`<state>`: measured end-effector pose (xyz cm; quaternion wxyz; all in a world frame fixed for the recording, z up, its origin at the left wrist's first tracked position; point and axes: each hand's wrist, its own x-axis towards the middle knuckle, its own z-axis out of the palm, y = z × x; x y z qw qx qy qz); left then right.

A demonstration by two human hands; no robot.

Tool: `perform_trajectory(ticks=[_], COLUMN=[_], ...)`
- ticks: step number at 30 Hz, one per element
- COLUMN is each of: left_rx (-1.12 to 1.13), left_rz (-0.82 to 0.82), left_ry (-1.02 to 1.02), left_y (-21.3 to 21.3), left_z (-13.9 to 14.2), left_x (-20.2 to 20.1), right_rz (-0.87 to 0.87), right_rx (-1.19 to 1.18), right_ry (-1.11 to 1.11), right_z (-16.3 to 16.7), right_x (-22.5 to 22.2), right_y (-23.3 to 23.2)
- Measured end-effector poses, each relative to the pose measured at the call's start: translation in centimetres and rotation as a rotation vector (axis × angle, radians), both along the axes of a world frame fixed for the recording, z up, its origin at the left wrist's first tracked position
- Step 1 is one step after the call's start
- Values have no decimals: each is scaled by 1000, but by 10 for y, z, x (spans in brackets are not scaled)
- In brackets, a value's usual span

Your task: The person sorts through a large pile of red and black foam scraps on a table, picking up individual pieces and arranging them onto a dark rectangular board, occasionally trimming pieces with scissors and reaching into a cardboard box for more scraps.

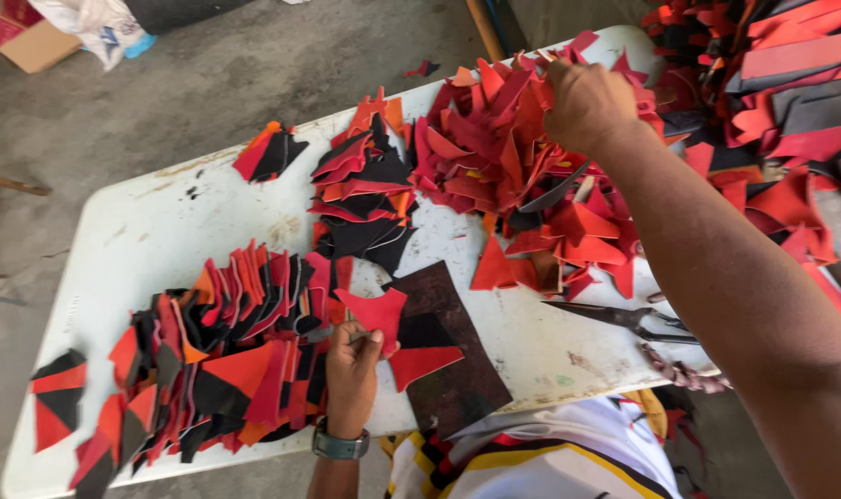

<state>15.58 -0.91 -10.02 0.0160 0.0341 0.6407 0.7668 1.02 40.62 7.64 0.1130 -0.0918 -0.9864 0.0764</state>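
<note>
My left hand grips a red and black cut leather piece near the front edge of the white table, just above a dark brown board. A second red and black piece lies on that board beside the hand. My right hand reaches far across the table and is closed on pieces in a big loose pile of red and orange cut pieces. A watch sits on my left wrist.
Overlapped rows of red, orange and black pieces cover the table's left front. A smaller heap lies mid-table, a small stack behind it. Scissors rest at the right front. More pieces are heaped at far right.
</note>
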Motion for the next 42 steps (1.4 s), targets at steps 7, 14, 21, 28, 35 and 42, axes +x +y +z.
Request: perform_trajectory(ticks=[7, 14, 21, 28, 35, 42], left_rx=[-17, -16, -38, -105, -152, -140], left_rz=[8, 5, -13, 14, 21, 18], left_ry=[-11, 7, 28, 24, 26, 51], left_y=[0, -1, -8, -8, -7, -7], left_z=[1, 5, -3, -3, -2, -5], left_x=[2, 4, 1, 1, 0, 1], right_rz=[313, 479, 590, 450, 488, 454], right_rx=[286, 443, 158, -873, -973, -994], right_ry=[240, -146, 201, 224, 312, 429], right_z=[1, -64, -19, 23, 15, 11], right_x=[56, 47, -1, 20, 19, 10], right_y=[-18, -70, 36, 77, 93, 97])
